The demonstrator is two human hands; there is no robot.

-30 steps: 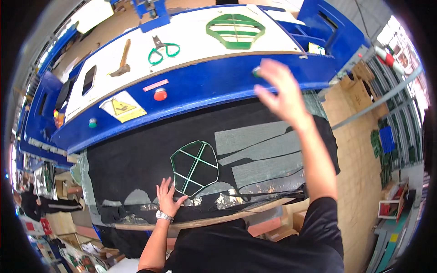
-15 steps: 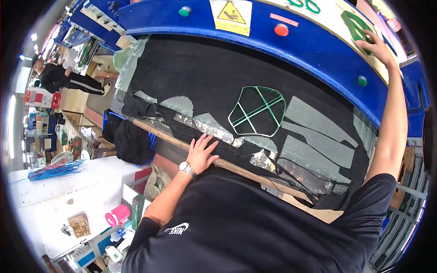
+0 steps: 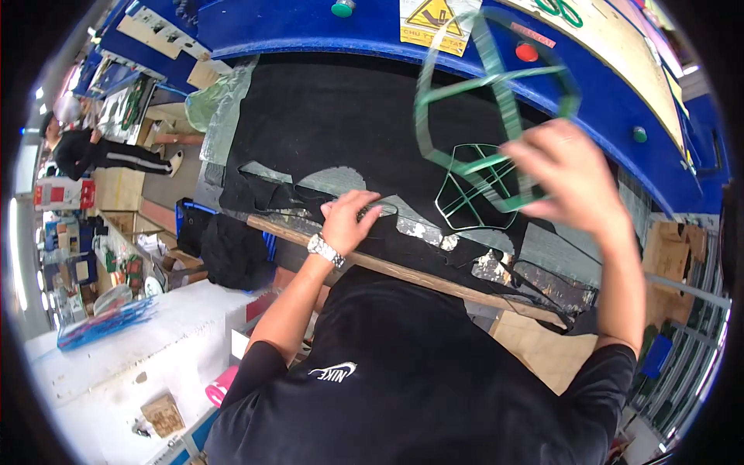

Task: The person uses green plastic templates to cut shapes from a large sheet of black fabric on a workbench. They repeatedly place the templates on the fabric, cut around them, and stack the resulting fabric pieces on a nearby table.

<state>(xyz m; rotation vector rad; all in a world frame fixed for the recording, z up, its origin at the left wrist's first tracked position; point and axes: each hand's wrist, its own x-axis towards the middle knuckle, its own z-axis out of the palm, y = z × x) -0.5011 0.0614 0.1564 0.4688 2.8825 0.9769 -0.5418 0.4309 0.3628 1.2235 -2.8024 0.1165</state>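
In my right hand (image 3: pixel 570 174) is a green-edged metal cutting die (image 3: pixel 508 108), a curved frame with cross bars, blurred by motion and raised over the table. A second cutting die (image 3: pixel 457 203) of similar outline lies flat on the black fabric (image 3: pixel 349 116), partly hidden behind the raised one. My left hand (image 3: pixel 350 223), with a metal-band watch at its wrist, rests at the near edge of the fabric. Its fingers are slightly bent, with the thumb apart, and I see nothing held. Beside it are ragged cut-outs in the fabric, with a grey worn surface showing through.
A blue machine beam (image 3: pixel 310 31) with green and red buttons and a warning sign spans the far side. A wooden strip (image 3: pixel 403 267) edges the table near me. A white table (image 3: pixel 101 387) stands at left. Another person (image 3: pixel 77 151) stands farther off at left.
My right hand has come from the shelf on the machine beam down over the fabric, bringing a green cutting die. My left hand stays at the fabric's near edge, its fingers now less spread.
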